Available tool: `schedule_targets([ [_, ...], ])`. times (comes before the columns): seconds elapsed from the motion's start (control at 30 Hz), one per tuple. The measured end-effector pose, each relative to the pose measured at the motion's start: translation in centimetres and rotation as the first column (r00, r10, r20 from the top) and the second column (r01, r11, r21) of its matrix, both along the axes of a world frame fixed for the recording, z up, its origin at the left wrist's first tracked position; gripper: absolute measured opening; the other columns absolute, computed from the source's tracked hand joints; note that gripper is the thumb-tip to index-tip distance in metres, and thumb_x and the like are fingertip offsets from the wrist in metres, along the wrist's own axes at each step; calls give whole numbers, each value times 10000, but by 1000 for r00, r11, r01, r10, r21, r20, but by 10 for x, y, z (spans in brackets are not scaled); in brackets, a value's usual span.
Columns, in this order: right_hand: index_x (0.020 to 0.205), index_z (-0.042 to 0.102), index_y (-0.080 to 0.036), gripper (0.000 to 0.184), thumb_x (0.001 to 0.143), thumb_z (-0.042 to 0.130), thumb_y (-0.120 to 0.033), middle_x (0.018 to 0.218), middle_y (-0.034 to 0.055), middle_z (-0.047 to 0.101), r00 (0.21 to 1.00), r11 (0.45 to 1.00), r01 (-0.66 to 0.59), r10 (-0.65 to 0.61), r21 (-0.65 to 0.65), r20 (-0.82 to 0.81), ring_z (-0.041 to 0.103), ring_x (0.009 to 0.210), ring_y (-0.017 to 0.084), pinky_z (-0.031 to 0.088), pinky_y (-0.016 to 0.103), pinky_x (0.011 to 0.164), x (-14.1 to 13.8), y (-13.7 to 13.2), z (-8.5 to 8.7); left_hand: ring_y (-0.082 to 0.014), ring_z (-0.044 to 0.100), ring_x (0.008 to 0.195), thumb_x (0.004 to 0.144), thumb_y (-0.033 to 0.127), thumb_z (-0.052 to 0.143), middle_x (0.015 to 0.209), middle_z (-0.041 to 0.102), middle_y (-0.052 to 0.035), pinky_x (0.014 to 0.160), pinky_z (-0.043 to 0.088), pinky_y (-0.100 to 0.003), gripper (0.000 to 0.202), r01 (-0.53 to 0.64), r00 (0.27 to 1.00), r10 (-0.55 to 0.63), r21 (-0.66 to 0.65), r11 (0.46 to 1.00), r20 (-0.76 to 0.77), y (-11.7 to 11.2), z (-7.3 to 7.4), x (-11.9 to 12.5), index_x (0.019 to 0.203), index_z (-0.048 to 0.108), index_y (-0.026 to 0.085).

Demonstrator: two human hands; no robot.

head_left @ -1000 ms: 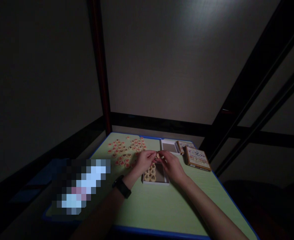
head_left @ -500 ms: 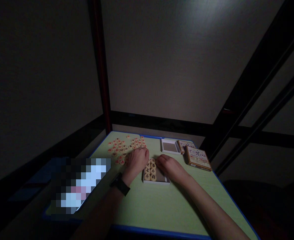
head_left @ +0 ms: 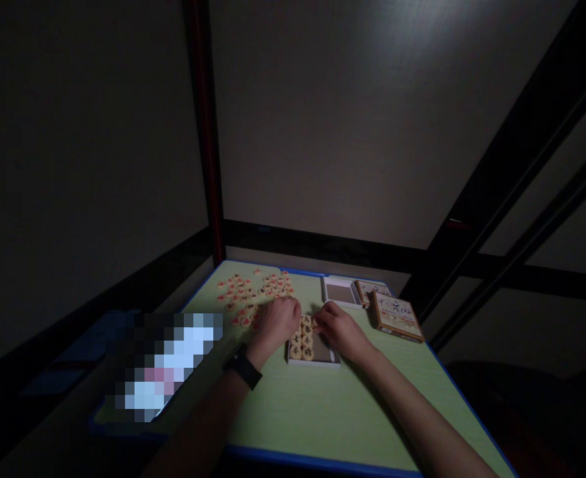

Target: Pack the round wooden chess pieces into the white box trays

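A small white tray (head_left: 329,358) lies on the green table (head_left: 323,411) and holds several round pale game pieces (head_left: 300,345) with dark marks in its left part. My left hand (head_left: 278,320), with a black watch on the wrist, is curled over loose pieces at the tray's left edge. My right hand (head_left: 339,326) rests over the tray's far end, fingers bent and pressed at the top pieces. What either hand holds is hidden. More round pieces (head_left: 253,292) lie scattered at the far left.
An empty white tray (head_left: 340,291) sits at the far edge. Two printed box lids (head_left: 396,315) lie at the far right. A blurred patch covers the table's left edge. A dark post (head_left: 208,133) rises behind the table.
Both hands were raised together above the tray holding pieces; they have dropped onto the tray and the table, left hand to the tray's left side, right hand at its far end.
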State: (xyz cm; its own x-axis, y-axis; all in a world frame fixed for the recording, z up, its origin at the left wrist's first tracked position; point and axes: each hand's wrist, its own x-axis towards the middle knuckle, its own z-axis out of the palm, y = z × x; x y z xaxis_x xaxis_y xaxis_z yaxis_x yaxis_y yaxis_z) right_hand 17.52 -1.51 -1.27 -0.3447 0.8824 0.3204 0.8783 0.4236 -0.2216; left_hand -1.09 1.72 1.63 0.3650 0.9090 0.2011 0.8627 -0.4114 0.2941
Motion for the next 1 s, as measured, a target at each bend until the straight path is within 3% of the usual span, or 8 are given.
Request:
schedule_targets([
  [0.27, 1066, 738, -167, 233, 883, 661, -289, 878, 106, 670, 998, 999, -28, 25, 47, 59, 590, 865, 239, 459, 341, 793, 6, 3, 4, -226, 703, 900, 978, 274, 373, 1003, 749, -127, 774, 489, -286, 384, -52, 999, 52, -23, 998, 7, -1, 5, -1, 915, 740, 178],
  [0.5, 1002, 742, -150, 184, 862, 624, -132, 864, 99, 714, 997, 999, -31, 32, -5, 69, 595, 874, 230, 444, 323, 808, 2, 2, 4, -224, 700, 918, 980, 280, 360, 1004, 752, -125, 784, 493, -284, 398, -50, 999, 50, -9, 999, -15, 1, 4, -2, 951, 743, 175],
  [1.0, 995, 728, -158, 178, 873, 601, -131, 840, 92, 710, 999, 1000, -31, 31, -4, 19, 600, 864, 222, 451, 303, 763, -1, -1, 5, -225, 697, 931, 974, 280, 370, 1010, 752, -115, 772, 482, -276, 384, -47, 999, 47, -7, 999, -18, 1, 4, -3, 938, 739, 182],
])
